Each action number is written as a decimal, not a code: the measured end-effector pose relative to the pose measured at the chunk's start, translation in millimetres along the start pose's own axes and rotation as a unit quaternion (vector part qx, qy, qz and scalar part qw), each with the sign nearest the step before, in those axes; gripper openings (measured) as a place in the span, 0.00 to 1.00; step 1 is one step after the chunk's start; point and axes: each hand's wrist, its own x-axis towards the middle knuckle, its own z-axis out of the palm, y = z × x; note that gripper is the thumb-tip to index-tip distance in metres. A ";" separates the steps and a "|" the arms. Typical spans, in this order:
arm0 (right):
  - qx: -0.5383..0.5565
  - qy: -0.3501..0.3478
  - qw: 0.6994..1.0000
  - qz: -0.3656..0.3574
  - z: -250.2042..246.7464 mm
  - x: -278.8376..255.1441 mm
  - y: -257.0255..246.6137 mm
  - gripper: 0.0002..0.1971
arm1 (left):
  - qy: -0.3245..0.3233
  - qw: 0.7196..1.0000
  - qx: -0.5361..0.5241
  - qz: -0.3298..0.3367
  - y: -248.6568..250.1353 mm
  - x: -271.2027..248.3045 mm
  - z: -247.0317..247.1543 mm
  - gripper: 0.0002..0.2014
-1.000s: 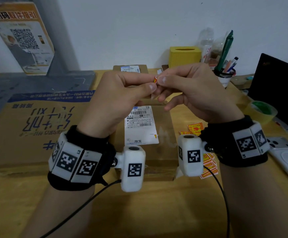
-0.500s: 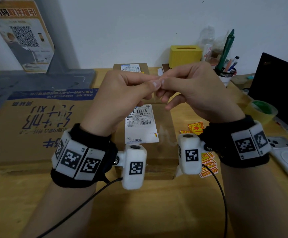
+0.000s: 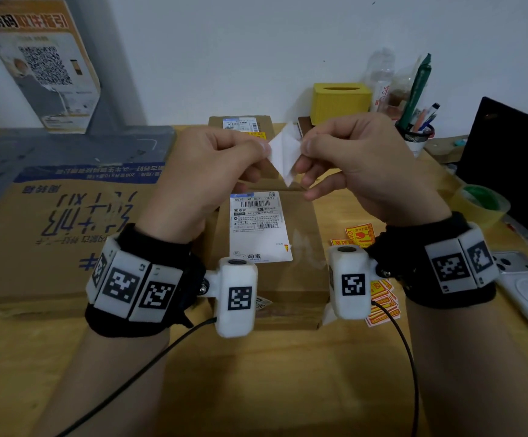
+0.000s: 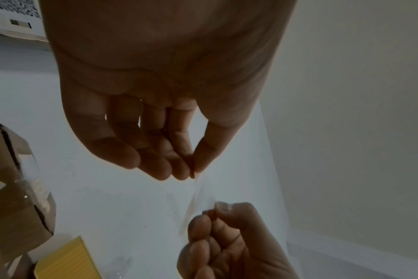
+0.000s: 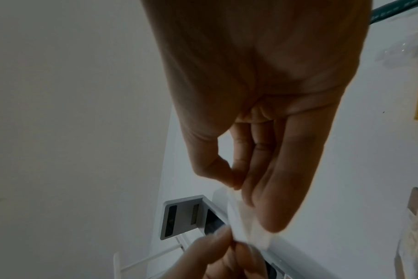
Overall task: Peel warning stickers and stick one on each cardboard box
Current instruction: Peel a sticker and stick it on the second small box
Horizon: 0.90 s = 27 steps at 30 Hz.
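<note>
A small white sticker with its backing (image 3: 283,156), seen from its blank side, is pinched at its left edge between thumb and forefinger of the left hand (image 3: 206,171) and at its right edge by the same grip of the right hand (image 3: 360,165); both grips are clamped on it. It is held in the air at the centre of the frame, above a small brown cardboard box with a white shipping label (image 3: 269,247). A second small box (image 3: 243,124) is seen behind it, and a large flat cardboard box with blue print (image 3: 51,234) fills the left. A loose pile of red-and-yellow warning stickers (image 3: 379,298) is spread on the wooden desk (image 3: 256,389) at lower right.
</note>
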 end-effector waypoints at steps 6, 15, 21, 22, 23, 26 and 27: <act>-0.010 0.070 0.997 0.033 -13.3 3.2 1.9 0.08 | 0.032 0.999 -0.011 -0.024 0.2 2.8 -5.7 0.08; -0.113 0.135 0.983 0.056 -26.5 7.4 13.9 0.06 | 0.057 0.998 -0.003 -0.039 -1.2 6.1 -6.5 0.07; -0.145 0.154 0.975 0.072 -38.2 5.8 15.3 0.05 | 0.061 0.997 -0.006 -0.043 -1.8 6.6 -4.9 0.05; -0.150 0.156 0.974 0.066 -39.2 4.8 14.0 0.05 | 0.062 0.997 -0.008 -0.043 -2.4 7.1 -4.5 0.05; -0.158 0.161 0.973 0.056 -40.4 3.5 12.4 0.04 | 0.064 0.997 -0.010 -0.044 -3.3 7.7 -3.9 0.05; -0.183 0.179 0.966 0.025 -42.0 0.0 9.4 0.04 | 0.065 0.997 -0.005 -0.041 -4.2 8.5 -2.1 0.07; -0.189 0.177 0.966 0.020 -41.0 -1.2 8.9 0.06 | 0.065 0.997 -0.001 -0.036 -4.8 8.5 -1.7 0.08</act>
